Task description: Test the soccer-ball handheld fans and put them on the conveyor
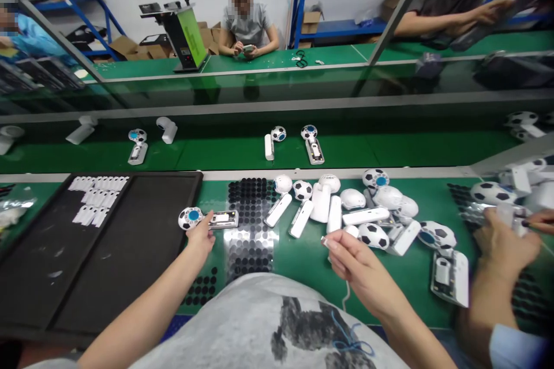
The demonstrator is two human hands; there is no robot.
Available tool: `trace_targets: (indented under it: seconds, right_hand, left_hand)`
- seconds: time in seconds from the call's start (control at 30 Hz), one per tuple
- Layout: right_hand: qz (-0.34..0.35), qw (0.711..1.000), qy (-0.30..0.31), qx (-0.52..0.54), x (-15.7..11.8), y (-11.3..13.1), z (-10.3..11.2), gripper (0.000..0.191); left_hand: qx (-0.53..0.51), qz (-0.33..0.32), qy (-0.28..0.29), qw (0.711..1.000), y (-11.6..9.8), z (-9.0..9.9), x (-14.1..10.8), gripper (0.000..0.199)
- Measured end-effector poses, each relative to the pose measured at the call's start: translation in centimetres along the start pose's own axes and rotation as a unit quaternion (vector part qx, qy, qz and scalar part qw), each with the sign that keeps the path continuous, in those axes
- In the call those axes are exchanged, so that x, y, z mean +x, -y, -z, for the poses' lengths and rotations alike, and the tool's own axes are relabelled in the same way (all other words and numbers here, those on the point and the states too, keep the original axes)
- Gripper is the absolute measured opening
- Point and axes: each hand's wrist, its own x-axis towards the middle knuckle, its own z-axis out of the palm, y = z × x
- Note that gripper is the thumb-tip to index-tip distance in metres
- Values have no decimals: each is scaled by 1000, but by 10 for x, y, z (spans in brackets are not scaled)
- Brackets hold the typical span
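Reaching forward over the near edge of the green bench point(311, 259), the left hand point(202, 236) rests its fingertips on an opened soccer-ball fan point(208, 218). The piece lies flat with its long axis running left to right, parallel to the bench edge: the ball head with the blue centre is at the left end and the exposed handle at the right, over the left edge of a sheet of black dots point(251, 225). The hand looks partly curled over the handle's near side; whether the fingers pinch it or only touch it cannot be told. This hand is plainly the nearer one, as the fan sits directly ahead of it.

The right hand point(350, 256) is held closed just above the bench, right of the dot sheet, pinching a small white piece point(351, 232) between thumb and fingertips. It stands well apart from the open fan.

Left of the fan, a black tray point(142, 242) takes up the near left part of the bench, with rows of white strips point(97, 199) in its far left corner. Beyond the right hand, a pile of white fan parts point(367, 213) spreads toward the far edge. At the right edge, a co-worker's hand point(497, 245) handles another fan. Farther off, beyond a grey rail, a lower belt point(381, 150) carries a few more fans, and other people sit at a far bench.
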Motion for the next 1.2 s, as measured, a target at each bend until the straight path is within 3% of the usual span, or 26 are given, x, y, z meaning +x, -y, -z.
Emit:
trace_targets:
  seconds: [0.17,0.3,0.4,0.57,0.73,0.97,1.1,1.2]
  right_hand:
    - [-1,1000,-2,-7,2,-3,1,29]
    - [26,998,-7,-54,7,-2,-2,26]
    - [58,993,-15,-105,13,0,-7,21]
    - [129,972,-31,-195,22,6,-23,13]
    - [170,963,-7,-208,26,16,-40,12]
    - [172,954,-8,-244,23,21,-45,12]
    - [147,943,18,-297,26,20,-41,14]
    - [117,950,54,-284,33,17,-40,15]
  left_hand:
    - [11,-56,-12,998,-7,-13,10,27]
    - [-10,-140,55,989,-13,-35,1,23]
    - [-31,-182,161,970,-19,-52,-24,23]
    - [25,-121,335,934,-27,-67,-93,27]
    - [112,-166,430,880,-19,-72,-140,38]
    - [150,-170,460,858,-6,-75,-148,42]
    - [207,-220,488,819,-8,-74,-146,33]
    - [233,-192,527,794,-12,-73,-142,38]
